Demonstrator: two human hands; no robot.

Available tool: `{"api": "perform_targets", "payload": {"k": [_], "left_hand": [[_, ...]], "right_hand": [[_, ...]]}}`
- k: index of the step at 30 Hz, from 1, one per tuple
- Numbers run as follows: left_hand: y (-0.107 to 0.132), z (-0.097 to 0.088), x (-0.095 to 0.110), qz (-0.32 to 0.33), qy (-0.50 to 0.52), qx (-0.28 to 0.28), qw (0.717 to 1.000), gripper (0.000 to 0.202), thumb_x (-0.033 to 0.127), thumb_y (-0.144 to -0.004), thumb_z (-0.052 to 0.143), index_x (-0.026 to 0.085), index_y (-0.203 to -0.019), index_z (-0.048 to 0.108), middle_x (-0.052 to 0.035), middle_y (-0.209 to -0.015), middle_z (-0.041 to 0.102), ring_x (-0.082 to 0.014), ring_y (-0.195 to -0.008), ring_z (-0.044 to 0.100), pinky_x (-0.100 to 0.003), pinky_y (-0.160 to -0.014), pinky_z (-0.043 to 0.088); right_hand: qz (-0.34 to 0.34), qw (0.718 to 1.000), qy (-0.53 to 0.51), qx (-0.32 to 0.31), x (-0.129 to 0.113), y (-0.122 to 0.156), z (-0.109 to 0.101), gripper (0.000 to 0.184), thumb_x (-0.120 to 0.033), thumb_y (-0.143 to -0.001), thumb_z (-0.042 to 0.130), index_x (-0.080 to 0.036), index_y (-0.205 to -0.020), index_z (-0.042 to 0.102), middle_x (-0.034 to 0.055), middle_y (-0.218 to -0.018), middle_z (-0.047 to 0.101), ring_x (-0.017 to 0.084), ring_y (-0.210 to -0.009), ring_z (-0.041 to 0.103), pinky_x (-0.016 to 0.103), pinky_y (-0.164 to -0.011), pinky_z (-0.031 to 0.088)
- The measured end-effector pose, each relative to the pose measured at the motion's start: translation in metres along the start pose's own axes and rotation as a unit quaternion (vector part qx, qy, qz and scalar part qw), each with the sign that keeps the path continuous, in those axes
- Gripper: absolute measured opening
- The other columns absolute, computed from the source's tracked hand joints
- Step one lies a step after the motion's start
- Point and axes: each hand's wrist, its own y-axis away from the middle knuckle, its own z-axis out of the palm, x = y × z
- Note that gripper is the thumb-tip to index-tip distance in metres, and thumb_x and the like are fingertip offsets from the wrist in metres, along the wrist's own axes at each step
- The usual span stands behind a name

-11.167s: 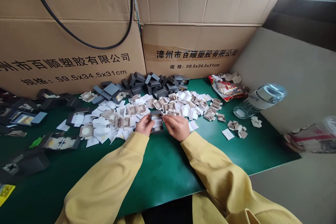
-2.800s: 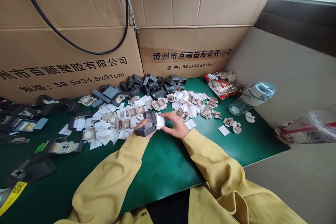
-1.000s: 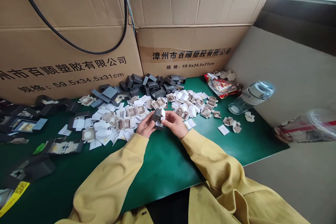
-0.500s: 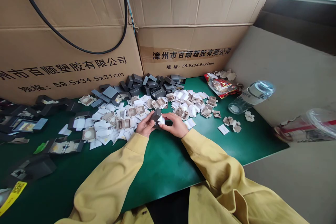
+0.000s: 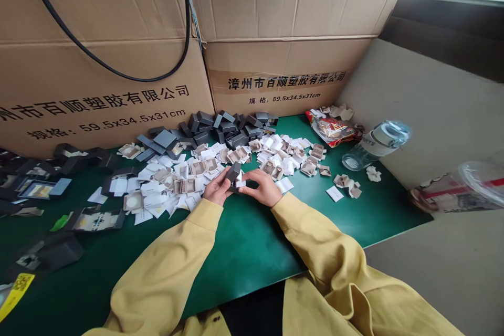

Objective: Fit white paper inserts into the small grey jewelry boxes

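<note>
Near the middle of the green table [image 5: 244,252], my left hand [image 5: 217,187] is closed around a small dark grey box [image 5: 233,170], held tilted. My right hand [image 5: 263,187] pinches a small white piece [image 5: 239,179] at the box's right side; how far it sits inside I cannot tell. Just beyond my hands lies a heap of white cards and folded paper inserts [image 5: 177,181]. Behind that heap, several dark grey boxes [image 5: 228,128] are piled against the cartons.
Large cardboard cartons [image 5: 275,63] wall off the back, with a black cable [image 5: 129,76] hanging in front. To the right stand a clear bottle [image 5: 356,155], a red snack bag [image 5: 331,128] and a plastic cup [image 5: 464,186]. Open dark boxes [image 5: 94,220] lie at left.
The white piece at the box's side has shifted slightly as my right fingers moved a little. My left hand still holds the box in about the same place.
</note>
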Motion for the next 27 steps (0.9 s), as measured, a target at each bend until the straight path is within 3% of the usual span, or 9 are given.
{"api": "perform_targets", "payload": {"k": [9,16,27], "left_hand": [[0.0000,-0.0010,-0.0002,-0.004,-0.014,-0.005,1.000,0.073,0.040,-0.063,0.072,0.015,-0.127,0.048,-0.0152,-0.130,0.049,-0.0354,-0.120,0.043,-0.043,-0.085,0.050],[0.0000,0.0002,0.0017,-0.003,-0.006,-0.012,1.000,0.066,0.043,-0.063,0.071,0.018,-0.122,0.053,-0.0148,-0.125,0.053,-0.0345,-0.114,0.049,-0.047,-0.085,0.048],[0.0000,-0.0013,0.0073,-0.021,0.024,-0.026,0.999,0.054,0.040,-0.068,0.068,0.018,-0.115,0.053,-0.0118,-0.113,0.059,-0.0272,-0.104,0.055,-0.041,-0.079,0.051]], "right_hand": [[-0.035,0.999,0.023,-0.035,-0.0007,-0.0027,-0.0054,0.035,-0.051,-0.074,0.060,-0.021,-0.090,0.063,0.0080,-0.091,0.064,0.022,-0.088,0.054,0.035,-0.079,0.044],[-0.048,0.997,0.036,-0.047,-0.0001,-0.0024,-0.0037,0.027,-0.045,-0.081,0.054,-0.022,-0.094,0.062,0.0078,-0.097,0.063,0.021,-0.091,0.053,0.036,-0.082,0.043],[-0.064,0.995,0.045,-0.056,-0.0060,-0.0020,-0.0058,0.025,-0.038,-0.086,0.047,-0.022,-0.100,0.060,0.0093,-0.100,0.061,0.022,-0.096,0.053,0.037,-0.086,0.043]]}}
